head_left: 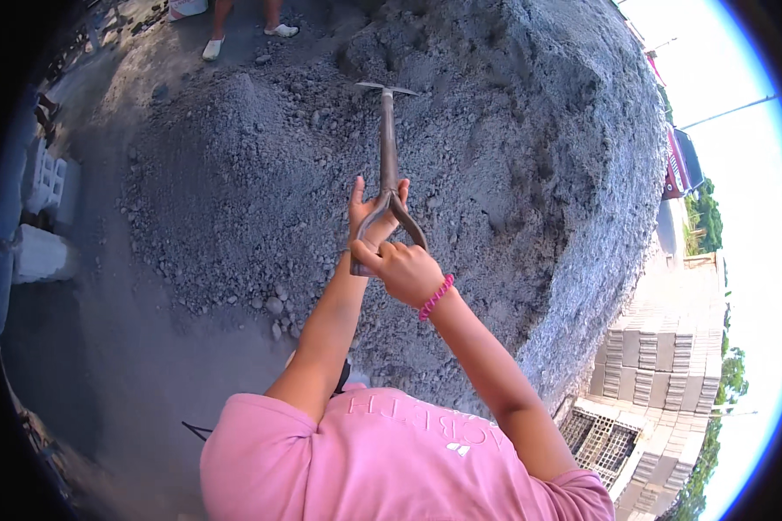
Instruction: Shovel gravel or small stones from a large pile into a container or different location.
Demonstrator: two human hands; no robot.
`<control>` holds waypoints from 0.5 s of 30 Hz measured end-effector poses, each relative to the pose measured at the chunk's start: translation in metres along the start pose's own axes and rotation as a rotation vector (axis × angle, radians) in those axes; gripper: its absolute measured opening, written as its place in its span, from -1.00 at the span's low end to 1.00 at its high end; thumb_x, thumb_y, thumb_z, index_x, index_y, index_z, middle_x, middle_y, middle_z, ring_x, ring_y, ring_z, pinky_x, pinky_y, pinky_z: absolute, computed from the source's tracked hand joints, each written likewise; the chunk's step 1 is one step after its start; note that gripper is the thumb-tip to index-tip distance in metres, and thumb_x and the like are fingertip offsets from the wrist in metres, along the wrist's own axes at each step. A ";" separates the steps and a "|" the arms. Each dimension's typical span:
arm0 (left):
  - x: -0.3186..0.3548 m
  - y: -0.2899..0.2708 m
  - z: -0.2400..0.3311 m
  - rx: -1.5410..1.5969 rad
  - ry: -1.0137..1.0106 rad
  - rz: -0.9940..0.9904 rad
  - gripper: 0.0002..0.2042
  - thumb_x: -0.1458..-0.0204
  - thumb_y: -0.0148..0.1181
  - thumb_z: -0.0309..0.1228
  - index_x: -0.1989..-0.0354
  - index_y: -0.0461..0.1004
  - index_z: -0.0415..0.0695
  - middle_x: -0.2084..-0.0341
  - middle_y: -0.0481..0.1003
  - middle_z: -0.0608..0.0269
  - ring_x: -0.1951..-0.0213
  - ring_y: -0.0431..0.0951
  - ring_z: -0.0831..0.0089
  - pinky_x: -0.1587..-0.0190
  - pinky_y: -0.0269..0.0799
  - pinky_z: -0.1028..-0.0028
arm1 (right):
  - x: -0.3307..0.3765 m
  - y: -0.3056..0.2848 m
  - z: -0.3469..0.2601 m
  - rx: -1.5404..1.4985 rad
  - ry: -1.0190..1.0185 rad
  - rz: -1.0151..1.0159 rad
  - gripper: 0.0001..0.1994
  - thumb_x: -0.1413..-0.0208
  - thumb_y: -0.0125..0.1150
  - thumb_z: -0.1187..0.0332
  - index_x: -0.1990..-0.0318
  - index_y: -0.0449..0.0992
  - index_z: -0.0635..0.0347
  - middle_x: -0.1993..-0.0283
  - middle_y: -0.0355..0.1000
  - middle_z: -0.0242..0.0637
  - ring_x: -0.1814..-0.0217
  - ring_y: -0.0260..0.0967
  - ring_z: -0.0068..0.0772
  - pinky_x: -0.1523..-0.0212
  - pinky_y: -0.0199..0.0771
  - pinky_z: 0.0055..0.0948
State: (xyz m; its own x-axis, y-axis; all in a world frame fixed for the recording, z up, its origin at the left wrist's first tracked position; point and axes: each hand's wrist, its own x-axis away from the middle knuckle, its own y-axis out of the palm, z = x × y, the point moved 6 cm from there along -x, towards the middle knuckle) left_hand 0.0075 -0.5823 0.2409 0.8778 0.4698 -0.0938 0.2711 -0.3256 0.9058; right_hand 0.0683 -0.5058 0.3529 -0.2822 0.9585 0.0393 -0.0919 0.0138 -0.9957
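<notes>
A shovel [388,139] with a worn brown shaft and a D-shaped handle points away from me. Its blade [387,89] shows nearly edge-on against the grey gravel heap [460,165]. My right hand [401,271], with a pink beaded bracelet at the wrist, is closed around the crossbar of the handle. Below the shaft, just where it forks into the handle, my left hand [375,227] cradles the shovel palm up. Its thumb stands apart on one side and fingertips show on the other; the handle partly hides the palm.
Another person's feet in light shoes [213,49] stand at the far left by a sack [187,7]. Concrete blocks [43,253] lie at the left edge. Stacked blocks [660,360] and a metal grate [601,438] are at right. A red vehicle [676,165] is beyond the heap.
</notes>
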 end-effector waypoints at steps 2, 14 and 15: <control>-0.006 -0.008 -0.006 0.046 -0.032 -0.154 -0.44 0.18 -0.08 -0.06 0.12 0.10 -0.29 0.21 0.26 0.03 0.21 0.32 0.26 0.20 0.19 0.30 | 0.022 -0.018 -0.008 -0.023 -0.002 0.030 -0.60 0.29 -0.05 0.49 0.18 0.12 0.00 0.70 0.20 -0.38 0.64 0.28 -0.47 0.70 0.25 -0.53; -0.045 -0.038 -0.041 0.158 0.248 -0.008 -0.48 0.11 -0.43 0.00 0.34 0.30 -0.24 0.41 0.37 0.20 0.38 0.39 0.46 0.49 0.27 0.52 | 0.148 -0.114 0.002 -0.175 0.248 0.297 -0.62 0.46 0.07 0.50 0.29 0.30 0.11 0.64 0.22 -0.42 0.65 0.22 -0.46 0.60 0.22 -0.55; -0.048 -0.023 -0.065 0.169 0.185 0.004 -0.48 0.12 -0.43 0.01 0.36 0.29 -0.21 0.46 0.37 0.24 0.44 0.38 0.48 0.52 0.27 0.53 | 0.166 -0.133 0.009 -0.206 0.382 0.455 -0.58 0.51 0.10 0.52 0.29 0.31 0.18 0.60 0.26 -0.36 0.62 0.25 -0.44 0.56 0.24 -0.54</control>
State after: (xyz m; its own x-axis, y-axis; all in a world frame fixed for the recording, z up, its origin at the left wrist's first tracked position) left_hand -0.0668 -0.5441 0.2518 0.7959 0.6055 0.0014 0.3433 -0.4531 0.8227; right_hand 0.0246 -0.3511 0.4921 0.1151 0.9147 -0.3873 0.1539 -0.4016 -0.9028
